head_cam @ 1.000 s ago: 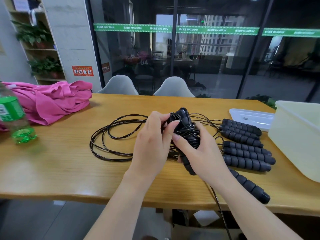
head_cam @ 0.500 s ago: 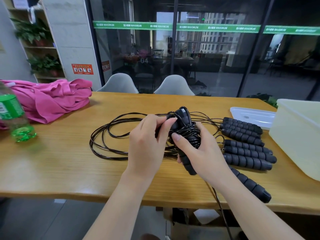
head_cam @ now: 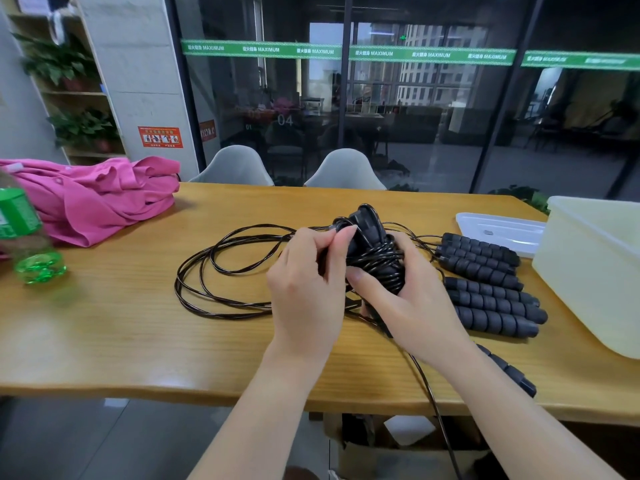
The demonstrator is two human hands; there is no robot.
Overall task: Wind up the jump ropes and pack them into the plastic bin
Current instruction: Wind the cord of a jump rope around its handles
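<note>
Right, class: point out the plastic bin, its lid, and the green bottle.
plastic bin [head_cam: 585,271], head view, on its near side wall.
lid [head_cam: 498,228], head view, on its flat top, left of the bin.
green bottle [head_cam: 24,237], head view, on its body.

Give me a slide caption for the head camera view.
Both hands wind black cord around a jump rope bundle above the wooden table, plastic bin waiting nearby.
</note>
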